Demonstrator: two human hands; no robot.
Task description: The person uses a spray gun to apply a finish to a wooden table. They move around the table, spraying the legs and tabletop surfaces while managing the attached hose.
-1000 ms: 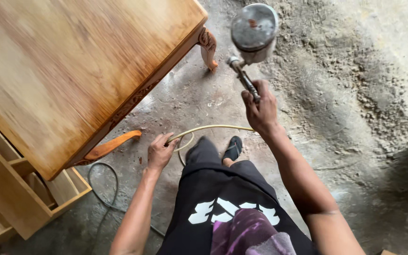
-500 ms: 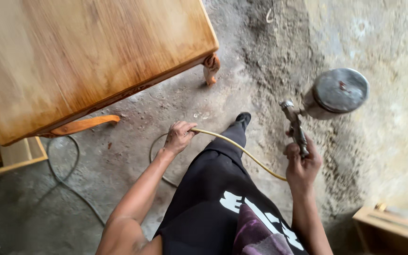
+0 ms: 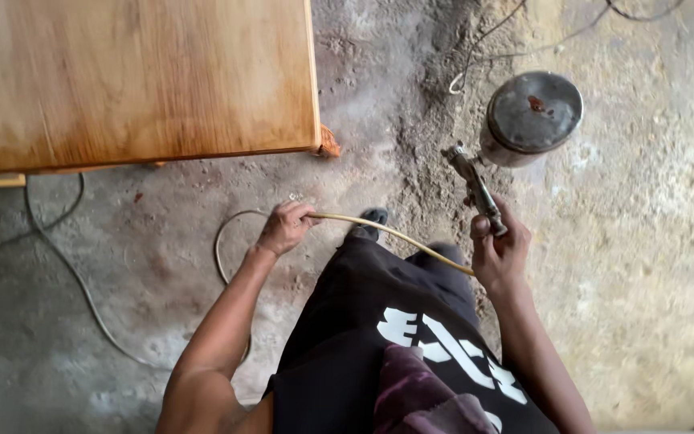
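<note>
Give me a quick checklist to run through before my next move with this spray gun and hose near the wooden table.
1. Grip on the spray gun: the right hand is wrapped around its handle. Ok.
2. Cup lid on the gun: sits flat over the cup. Ok.
3. Hose managed: the left hand holds it up between the two hands, but a loop lies on the floor near the shoe. Not ok.
4. Nozzle direction: it points away from the table top. Cannot tell whether that suits the next pass.
5. Grey cable on the floor: trails beside the person, apart from the feet. Ok.
</note>
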